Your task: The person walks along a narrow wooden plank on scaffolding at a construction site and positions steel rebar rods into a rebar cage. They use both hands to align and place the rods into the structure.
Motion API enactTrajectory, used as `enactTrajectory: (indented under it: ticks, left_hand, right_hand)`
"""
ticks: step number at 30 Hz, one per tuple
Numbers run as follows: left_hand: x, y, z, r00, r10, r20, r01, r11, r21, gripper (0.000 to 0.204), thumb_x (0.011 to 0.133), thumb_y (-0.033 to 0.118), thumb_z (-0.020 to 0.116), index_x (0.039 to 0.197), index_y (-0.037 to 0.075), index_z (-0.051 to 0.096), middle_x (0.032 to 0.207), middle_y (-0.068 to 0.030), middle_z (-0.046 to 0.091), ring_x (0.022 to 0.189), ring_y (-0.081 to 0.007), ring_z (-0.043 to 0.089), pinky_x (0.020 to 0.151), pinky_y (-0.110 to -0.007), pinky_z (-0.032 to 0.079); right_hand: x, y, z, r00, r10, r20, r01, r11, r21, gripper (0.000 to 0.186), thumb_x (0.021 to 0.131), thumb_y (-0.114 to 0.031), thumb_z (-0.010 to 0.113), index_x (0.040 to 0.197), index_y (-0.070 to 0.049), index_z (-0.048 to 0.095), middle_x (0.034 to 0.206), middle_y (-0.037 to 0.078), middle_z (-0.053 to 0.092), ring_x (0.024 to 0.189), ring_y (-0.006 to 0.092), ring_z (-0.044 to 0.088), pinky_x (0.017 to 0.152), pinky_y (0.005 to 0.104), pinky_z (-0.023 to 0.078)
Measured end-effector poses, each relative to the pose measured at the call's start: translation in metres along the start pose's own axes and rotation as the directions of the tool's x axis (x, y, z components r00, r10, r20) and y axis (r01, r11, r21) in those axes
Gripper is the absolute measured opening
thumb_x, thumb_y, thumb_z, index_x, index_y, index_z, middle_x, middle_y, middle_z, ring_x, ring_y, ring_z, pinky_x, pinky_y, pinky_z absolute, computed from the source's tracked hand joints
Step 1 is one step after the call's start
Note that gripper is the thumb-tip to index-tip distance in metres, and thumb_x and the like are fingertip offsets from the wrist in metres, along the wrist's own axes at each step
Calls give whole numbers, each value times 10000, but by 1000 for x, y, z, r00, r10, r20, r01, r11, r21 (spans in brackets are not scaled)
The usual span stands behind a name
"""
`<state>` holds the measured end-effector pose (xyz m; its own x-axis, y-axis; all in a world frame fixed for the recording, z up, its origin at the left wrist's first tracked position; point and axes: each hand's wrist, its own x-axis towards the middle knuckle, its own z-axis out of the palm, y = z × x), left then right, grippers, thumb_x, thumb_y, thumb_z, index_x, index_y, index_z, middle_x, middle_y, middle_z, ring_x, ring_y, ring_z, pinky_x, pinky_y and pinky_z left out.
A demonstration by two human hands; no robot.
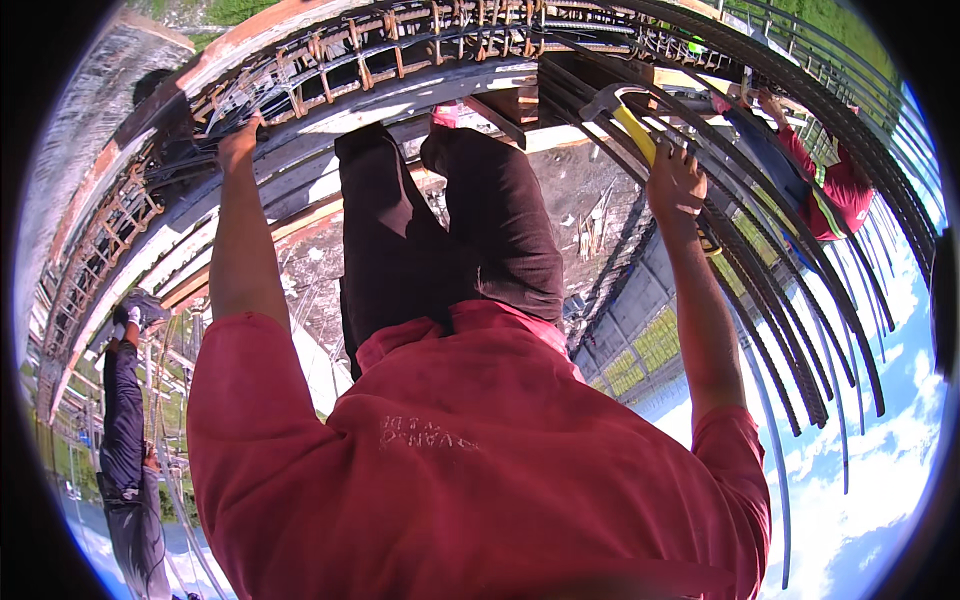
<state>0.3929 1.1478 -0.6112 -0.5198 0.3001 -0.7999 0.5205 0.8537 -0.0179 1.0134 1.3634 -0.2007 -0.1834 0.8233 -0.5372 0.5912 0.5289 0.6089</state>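
My right hand (678, 185) is closed around the yellow handle of a hammer (634, 130). The hammer's metal head points up and to the left, over dark ribbed rebar rods (745, 190). On the other side, my left arm stretches out to a rusty rebar cage (320, 75). My left hand (238, 143) rests at the cage's near edge beside some thin dark wire, its fingers drawn together. What they hold, if anything, is too small to make out.
Timber formwork boards (400, 95) run along the cage, close to my legs. Long rebar rods arc down on the right. A co-worker in a red top (840, 195) is at the far right; another person in dark clothes (122, 420) is at the left. Rough ground (590, 210) shows below.
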Motion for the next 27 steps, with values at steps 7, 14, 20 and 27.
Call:
enactTrajectory:
  ticks: [7,14,20,27]
  left_hand:
    - [-84,108,-19,980,-81,-180,53,986,-157,1021,650,607,778,1356,-47,438,1343,-274,505,1271,-367,480,1061,-413,397]
    - [-118,251,33,914,405,-17,-388,863,-325,465,792,420,722,1111,86,670,1023,-157,700,974,-304,670,880,-381,501]
    - [-126,414,79,795,603,-56,-576,724,-380,407,835,426,665,1097,115,684,1016,-134,706,967,-288,671,851,-382,513]
    - [-95,495,103,691,713,-121,-714,645,-273,399,900,486,562,1073,153,696,1075,-159,676,1020,-339,634,864,-419,490]
  right_hand:
    - [-1,1,1,989,-4,-149,6,1000,13,198,848,-140,566,1019,-43,590,874,106,611,800,242,625,648,387,502]
    - [1,-2,-17,993,103,-57,-85,963,258,296,870,-142,516,1144,-60,591,973,187,625,923,318,617,781,440,473]
    - [18,-16,-37,977,125,-172,-14,845,534,289,751,-116,700,1021,-99,599,1123,101,608,1081,312,556,915,450,414]
    - [89,-62,-33,943,36,331,-324,329,887,350,790,-282,724,1029,-55,604,853,172,682,817,360,672,697,421,522]
